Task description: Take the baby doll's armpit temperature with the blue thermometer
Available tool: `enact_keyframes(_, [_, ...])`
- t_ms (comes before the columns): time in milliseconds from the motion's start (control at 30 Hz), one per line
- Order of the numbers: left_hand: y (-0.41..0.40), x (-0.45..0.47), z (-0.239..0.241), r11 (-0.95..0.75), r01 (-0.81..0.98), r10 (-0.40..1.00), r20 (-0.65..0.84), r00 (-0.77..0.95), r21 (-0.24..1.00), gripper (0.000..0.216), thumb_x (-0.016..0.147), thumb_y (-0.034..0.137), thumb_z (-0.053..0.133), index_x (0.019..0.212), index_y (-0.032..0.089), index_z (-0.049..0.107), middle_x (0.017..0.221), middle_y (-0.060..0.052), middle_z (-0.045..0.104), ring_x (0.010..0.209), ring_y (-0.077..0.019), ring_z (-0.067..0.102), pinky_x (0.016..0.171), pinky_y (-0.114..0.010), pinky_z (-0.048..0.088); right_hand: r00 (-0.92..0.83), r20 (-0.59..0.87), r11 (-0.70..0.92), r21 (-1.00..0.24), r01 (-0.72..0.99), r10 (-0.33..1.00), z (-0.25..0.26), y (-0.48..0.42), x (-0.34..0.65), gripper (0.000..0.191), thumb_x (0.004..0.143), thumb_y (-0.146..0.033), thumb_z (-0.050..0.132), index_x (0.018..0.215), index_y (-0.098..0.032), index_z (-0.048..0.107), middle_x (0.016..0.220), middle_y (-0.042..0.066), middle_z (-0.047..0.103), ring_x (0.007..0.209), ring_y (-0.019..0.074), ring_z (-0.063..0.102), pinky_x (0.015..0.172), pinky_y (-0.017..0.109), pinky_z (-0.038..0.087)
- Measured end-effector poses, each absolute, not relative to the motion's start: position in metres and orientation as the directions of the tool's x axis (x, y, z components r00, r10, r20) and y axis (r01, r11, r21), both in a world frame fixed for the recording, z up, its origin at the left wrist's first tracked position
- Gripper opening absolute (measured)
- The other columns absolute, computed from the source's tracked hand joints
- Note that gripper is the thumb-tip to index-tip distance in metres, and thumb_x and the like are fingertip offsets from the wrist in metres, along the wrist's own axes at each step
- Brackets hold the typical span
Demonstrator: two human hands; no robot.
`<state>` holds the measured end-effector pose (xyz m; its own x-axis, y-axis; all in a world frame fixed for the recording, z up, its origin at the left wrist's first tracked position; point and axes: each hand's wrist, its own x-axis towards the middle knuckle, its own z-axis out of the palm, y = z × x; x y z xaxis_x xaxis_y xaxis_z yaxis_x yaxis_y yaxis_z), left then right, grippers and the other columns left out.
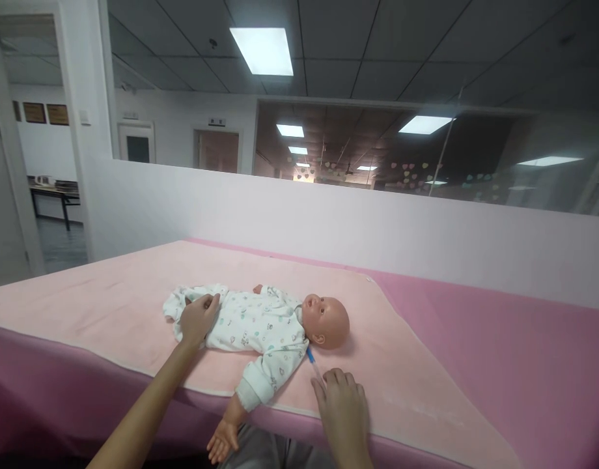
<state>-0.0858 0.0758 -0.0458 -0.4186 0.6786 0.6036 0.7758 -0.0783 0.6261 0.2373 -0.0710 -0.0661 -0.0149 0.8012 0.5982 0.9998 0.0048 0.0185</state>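
A baby doll [248,320] in a white patterned romper lies on its back across a pale pink blanket [407,371], its head to the right. One doll arm hangs over the near edge of the table. My left hand [199,319] is closed at the doll's legs, fingers curled against the romper; its fingertips are partly hidden. Below the doll's head, my right hand [343,404] pinches a thin whitish stick with a blue end [310,355] between thumb and fingers. The blue end points at the doll's neck and shoulder, close to the romper.
A darker pink cover [524,332] lies under the blanket. Behind the table runs a low white wall [329,218] with a window above it. An open doorway at the left shows a dark table [60,193]. My grey-clad legs [280,449] are below the near edge.
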Motion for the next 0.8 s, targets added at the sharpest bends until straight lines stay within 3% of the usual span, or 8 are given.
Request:
enact_keyframes(100, [0.077, -0.086, -0.047, -0.07, 0.785, 0.687, 0.6, -0.409, 0.615, 0.039, 0.082, 0.049, 0.04, 0.062, 0.02, 0.058, 0.062, -0.002, 0.062, 0.059, -0.0177, 0.053, 0.053, -0.024, 0.028, -0.009, 0.553, -0.008, 0.027, 1.0, 0.833, -0.058, -0.073, 0.237, 0.017, 0.081, -0.015, 0.052, 0.068, -0.02, 0.061, 0.07, 0.006, 0.065, 0.068, 0.0212, 0.06, 0.057, 0.03, 0.032])
enact_keyframes(167, [0.077, -0.087, -0.047, -0.069, 0.783, 0.694, 0.594, -0.407, 0.618, 0.039, 0.082, 0.049, 0.04, 0.063, 0.021, 0.058, 0.061, -0.002, 0.062, 0.059, -0.018, 0.053, 0.053, -0.024, 0.028, 0.063, 0.527, -0.051, -0.038, 0.998, 0.848, -0.042, -0.073, 0.243, 0.022, 0.083, -0.015, 0.046, 0.068, -0.02, 0.06, 0.064, 0.006, 0.064, 0.059, 0.0191, 0.059, 0.051, 0.028, 0.028])
enact_keyframes(267, [0.078, -0.087, -0.048, -0.067, 0.782, 0.704, 0.585, -0.403, 0.62, 0.038, 0.082, 0.049, 0.04, 0.064, 0.021, 0.059, 0.06, -0.002, 0.062, 0.06, -0.0184, 0.054, 0.053, -0.024, 0.027, 0.154, 0.531, -0.031, -0.232, 0.972, 0.833, 0.001, -0.071, 0.259, 0.03, 0.088, -0.027, 0.037, 0.068, -0.021, 0.059, 0.058, 0.004, 0.062, 0.048, 0.016, 0.053, 0.046, 0.026, 0.024])
enact_keyframes(400, [0.08, -0.087, -0.048, -0.058, 0.795, 0.7, 0.592, -0.399, 0.604, 0.038, 0.081, 0.048, 0.039, 0.064, 0.021, 0.059, 0.062, -0.003, 0.063, 0.06, -0.019, 0.053, 0.053, -0.025, 0.027, 0.144, 0.536, 0.239, -0.581, 0.778, 0.832, 0.069, -0.053, 0.28, 0.046, 0.088, -0.045, 0.032, 0.055, -0.02, 0.052, 0.044, -0.001, 0.049, 0.042, 0.0119, 0.044, 0.046, 0.024, 0.027])
enact_keyframes(433, [0.08, -0.087, -0.048, -0.057, 0.796, 0.701, 0.592, -0.398, 0.603, 0.038, 0.081, 0.048, 0.039, 0.064, 0.021, 0.059, 0.062, -0.003, 0.063, 0.061, -0.0192, 0.053, 0.053, -0.025, 0.026, 0.17, 0.539, 0.25, -0.618, 0.745, 0.825, 0.083, -0.046, 0.282, 0.048, 0.086, -0.047, 0.033, 0.05, -0.02, 0.05, 0.041, -0.002, 0.044, 0.039, 0.0109, 0.039, 0.045, 0.024, 0.027])
enact_keyframes(633, [0.078, -0.086, -0.046, -0.066, 0.785, 0.7, 0.589, -0.403, 0.616, 0.038, 0.081, 0.048, 0.04, 0.062, 0.021, 0.058, 0.062, -0.003, 0.063, 0.06, -0.0184, 0.053, 0.054, -0.025, 0.027, 0.026, 0.436, 0.298, -0.656, 0.694, 0.899, 0.115, -0.004, 0.269, 0.045, 0.077, -0.041, 0.044, 0.039, -0.019, 0.047, 0.035, -0.005, 0.03, 0.036, 0.0079, 0.028, 0.044, 0.023, 0.024])
enact_keyframes(800, [0.078, -0.085, -0.046, -0.059, 0.778, 0.698, 0.584, -0.415, 0.625, 0.038, 0.081, 0.047, 0.04, 0.062, 0.02, 0.058, 0.062, -0.002, 0.063, 0.06, -0.0176, 0.053, 0.053, -0.024, 0.027, 0.031, 0.404, 0.283, -0.691, 0.665, 0.914, 0.11, 0.014, 0.26, 0.043, 0.072, -0.039, 0.049, 0.035, -0.02, 0.042, 0.034, -0.005, 0.032, 0.036, 0.0076, 0.03, 0.044, 0.023, 0.026])
